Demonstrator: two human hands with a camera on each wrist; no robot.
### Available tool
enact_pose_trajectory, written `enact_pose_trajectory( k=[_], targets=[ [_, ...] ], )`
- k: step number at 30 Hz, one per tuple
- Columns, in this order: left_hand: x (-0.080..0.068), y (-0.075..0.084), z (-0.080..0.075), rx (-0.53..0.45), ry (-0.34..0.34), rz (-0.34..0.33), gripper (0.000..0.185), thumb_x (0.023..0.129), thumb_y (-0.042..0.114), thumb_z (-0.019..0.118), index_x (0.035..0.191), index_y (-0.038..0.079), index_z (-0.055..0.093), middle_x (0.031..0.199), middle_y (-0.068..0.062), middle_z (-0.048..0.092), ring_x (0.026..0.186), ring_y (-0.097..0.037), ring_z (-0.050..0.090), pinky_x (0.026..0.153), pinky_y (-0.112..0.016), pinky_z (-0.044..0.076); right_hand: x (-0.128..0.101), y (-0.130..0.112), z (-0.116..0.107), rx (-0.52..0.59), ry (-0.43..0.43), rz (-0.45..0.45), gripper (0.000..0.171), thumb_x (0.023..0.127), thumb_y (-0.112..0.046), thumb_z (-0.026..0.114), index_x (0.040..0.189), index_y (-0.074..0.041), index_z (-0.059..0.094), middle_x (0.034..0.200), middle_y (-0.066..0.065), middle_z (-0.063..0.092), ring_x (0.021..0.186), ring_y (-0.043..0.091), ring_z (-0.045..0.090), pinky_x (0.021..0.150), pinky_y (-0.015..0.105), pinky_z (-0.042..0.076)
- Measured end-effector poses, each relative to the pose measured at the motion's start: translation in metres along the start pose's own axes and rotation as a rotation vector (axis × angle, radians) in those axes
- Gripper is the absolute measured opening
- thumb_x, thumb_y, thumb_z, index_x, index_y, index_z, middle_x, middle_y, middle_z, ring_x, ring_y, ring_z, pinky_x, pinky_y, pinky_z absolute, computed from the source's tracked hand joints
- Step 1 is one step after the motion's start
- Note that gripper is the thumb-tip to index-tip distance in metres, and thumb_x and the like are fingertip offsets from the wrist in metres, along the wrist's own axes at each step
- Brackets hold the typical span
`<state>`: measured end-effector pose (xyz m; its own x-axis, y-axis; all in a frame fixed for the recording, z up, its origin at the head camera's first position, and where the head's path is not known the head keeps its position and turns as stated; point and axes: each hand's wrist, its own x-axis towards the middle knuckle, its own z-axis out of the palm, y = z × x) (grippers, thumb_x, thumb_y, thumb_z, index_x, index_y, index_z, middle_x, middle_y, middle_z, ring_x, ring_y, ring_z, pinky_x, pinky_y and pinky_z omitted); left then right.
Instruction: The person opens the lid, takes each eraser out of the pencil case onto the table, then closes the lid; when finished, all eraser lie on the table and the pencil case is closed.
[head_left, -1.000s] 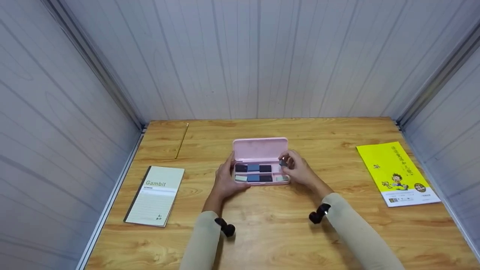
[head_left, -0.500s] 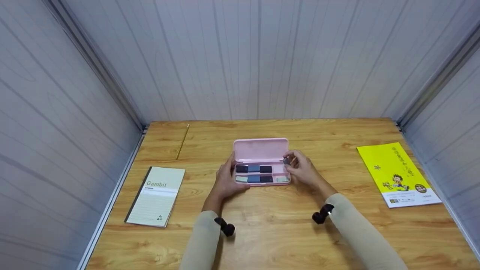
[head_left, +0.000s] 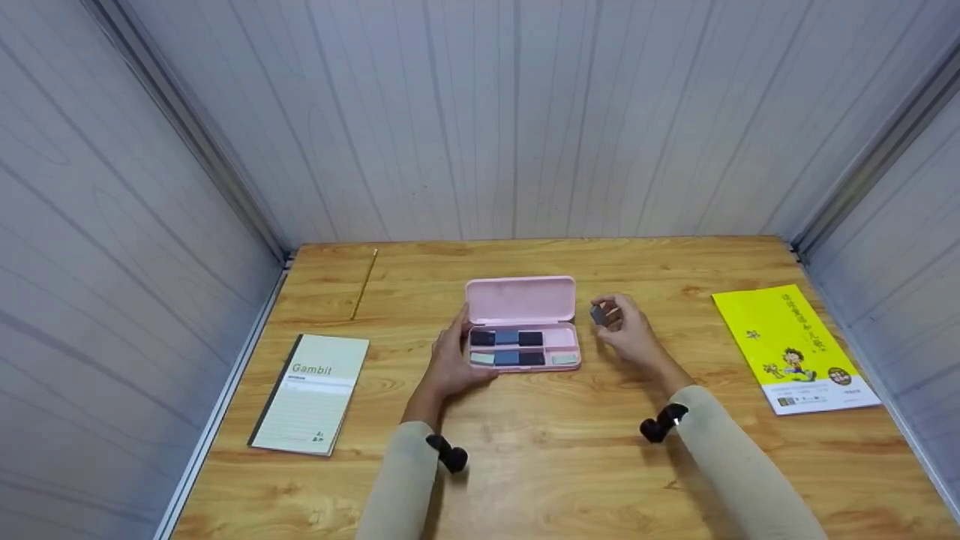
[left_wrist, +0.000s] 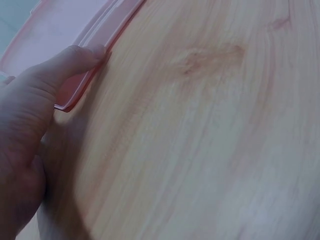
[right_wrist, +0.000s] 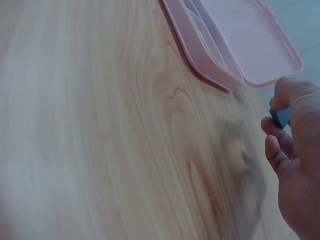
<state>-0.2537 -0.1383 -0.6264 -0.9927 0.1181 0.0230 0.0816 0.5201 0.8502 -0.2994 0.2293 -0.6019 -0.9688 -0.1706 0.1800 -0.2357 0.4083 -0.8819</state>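
A pink pencil case (head_left: 521, 300) lies on the table with its lid raised at the back. Two rows of dark and blue blocks (head_left: 508, 358) fill its left part, with a pale block (head_left: 564, 359) in the front right compartment; the back right compartment is bare. My left hand (head_left: 448, 364) holds the case's left end, its thumb (left_wrist: 75, 60) along the front edge in the left wrist view. To the right of the case, my right hand (head_left: 630, 334) pinches a small dark grey-blue block (right_wrist: 281, 118) between thumb and fingers, above the table.
A Gambit notebook (head_left: 311, 394) lies at the left, with a thin pencil (head_left: 364, 285) behind it. On the right is a yellow booklet (head_left: 780, 330). Pale panel walls (head_left: 510, 120) close in the table (head_left: 540, 465) at the back and sides.
My right hand has moved to the right, away from the case's back right compartment, carrying the small dark block. My left hand has stayed on the case's left end.
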Motion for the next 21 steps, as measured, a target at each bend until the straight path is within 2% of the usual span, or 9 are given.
enact_pose_trajectory(
  k=[6, 13, 21],
  targets=[
    [0.0, 0.0, -0.004, -0.014, -0.039, 0.022, 0.142, 0.07, 0.024, 0.106, 0.182, 0.017, 0.019, 0.161, -0.015, 0.063, 0.147, -0.036, 0.048, 0.135, -0.061, 0.027, -0.003, 0.007, -0.017, -0.033, 0.022, 0.024, 0.051, 0.092, 0.015, 0.068, 0.141, 0.002, 0.065, 0.129, 0.027, 0.062, 0.109, 0.031, 0.064, 0.091, 0.021, 0.05],
    [0.003, 0.001, -0.009, -0.003, -0.069, 0.021, 0.138, 0.073, 0.015, 0.104, 0.182, 0.019, 0.02, 0.161, -0.017, 0.062, 0.153, -0.037, 0.048, 0.137, -0.059, 0.032, -0.009, 0.013, -0.043, -0.096, 0.05, 0.076, 0.047, 0.101, 0.008, 0.069, 0.147, 0.002, 0.062, 0.135, 0.028, 0.061, 0.116, 0.037, 0.065, 0.091, 0.013, 0.048],
    [0.0, -0.001, -0.008, -0.004, -0.057, 0.006, 0.136, 0.075, 0.018, 0.104, 0.182, 0.022, 0.021, 0.164, -0.013, 0.062, 0.15, -0.036, 0.047, 0.136, -0.06, 0.032, -0.017, 0.029, -0.067, -0.151, 0.061, 0.09, 0.046, 0.103, 0.004, 0.072, 0.147, 0.002, 0.062, 0.132, 0.028, 0.066, 0.111, 0.028, 0.064, 0.089, 0.011, 0.047]
  ],
)
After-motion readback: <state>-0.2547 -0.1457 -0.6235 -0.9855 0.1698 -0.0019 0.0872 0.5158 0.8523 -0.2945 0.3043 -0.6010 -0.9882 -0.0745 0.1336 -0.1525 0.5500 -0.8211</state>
